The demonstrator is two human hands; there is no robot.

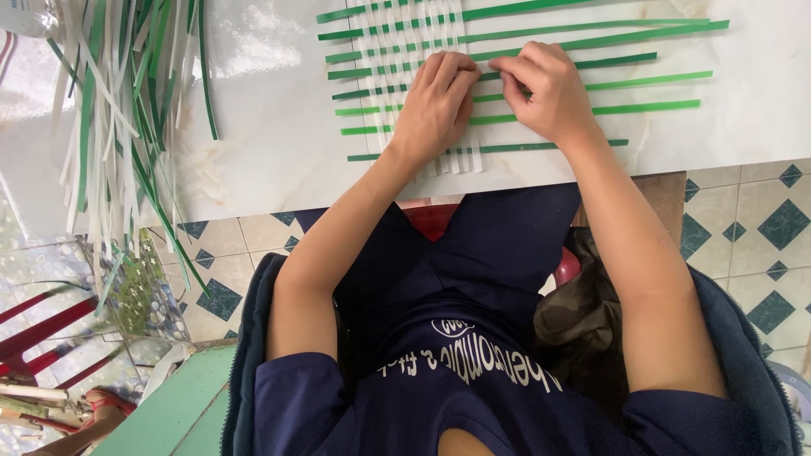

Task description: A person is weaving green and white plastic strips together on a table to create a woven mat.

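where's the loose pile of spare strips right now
In the head view the loose pile of green and white strips lies at the upper left of the white tabletop, spilling over its edge, left of the woven mat under both hands.

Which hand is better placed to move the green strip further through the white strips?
Probably the right hand: its fingertips pinch the green strip at the edge of the weave. The left hand lies flat on the white strips, pressing them down.

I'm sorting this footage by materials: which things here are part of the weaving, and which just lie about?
In use:
left hand
right hand
green strips
white strips
white tabletop

Lying about:
loose strip bundle
red stool
camouflage cloth
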